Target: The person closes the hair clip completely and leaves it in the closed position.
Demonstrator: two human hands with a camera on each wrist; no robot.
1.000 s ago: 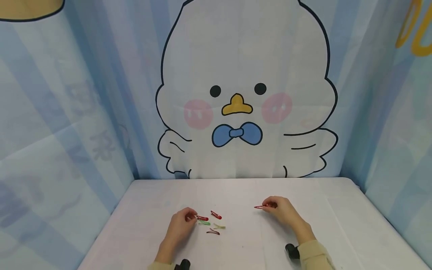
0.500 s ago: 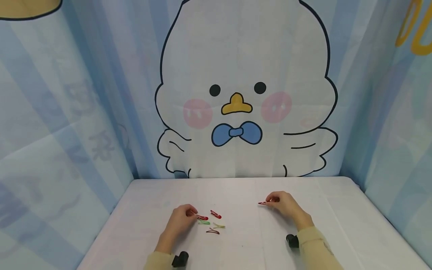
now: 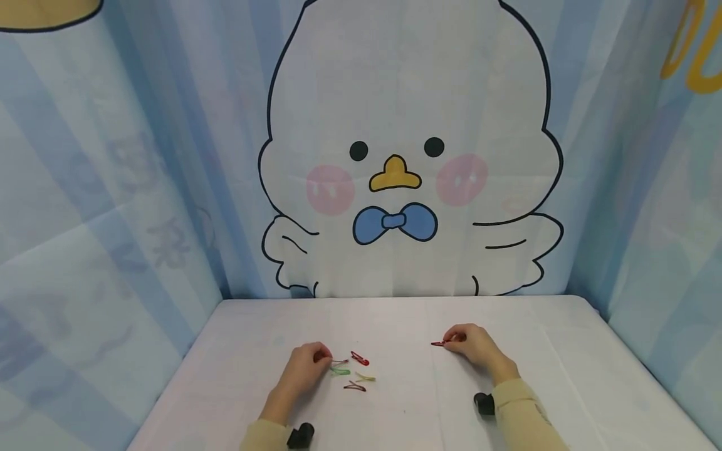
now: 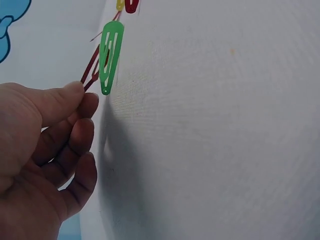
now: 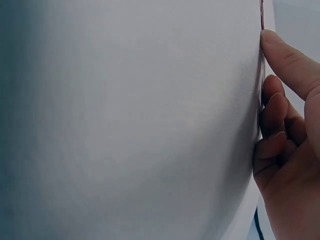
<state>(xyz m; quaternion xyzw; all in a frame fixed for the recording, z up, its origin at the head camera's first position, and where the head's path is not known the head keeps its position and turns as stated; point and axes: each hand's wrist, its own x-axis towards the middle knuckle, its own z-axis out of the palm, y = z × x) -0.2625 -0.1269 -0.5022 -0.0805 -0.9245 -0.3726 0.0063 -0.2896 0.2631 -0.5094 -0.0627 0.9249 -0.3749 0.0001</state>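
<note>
On the left of the table, my left hand (image 3: 304, 369) pinches a red snap hair clip (image 4: 90, 66) between thumb and forefinger. A green hair clip (image 4: 111, 55) overlaps it in the left wrist view. Beside that hand lie another red clip (image 3: 360, 359), a yellow one (image 3: 366, 378) and a brownish-red one (image 3: 355, 387). Farther right, my right hand (image 3: 476, 347) pinches a red hair clip (image 3: 437, 344) low over the tabletop, its tip pointing left. The right wrist view shows that clip edge-on, its end hidden under the thumb.
A white cloth covers the table (image 3: 406, 413). Behind it hangs a curtain (image 3: 395, 263) printed with a cartoon chick, with striped curtains on both sides. A black wrist device (image 3: 301, 435) sits at the left sleeve, another (image 3: 484, 404) at the right.
The left hand's clip has turned and now shows a thinner edge. My right hand has shifted slightly right with its clip, rising a little and then coming back down. The loose clips have stayed put.
</note>
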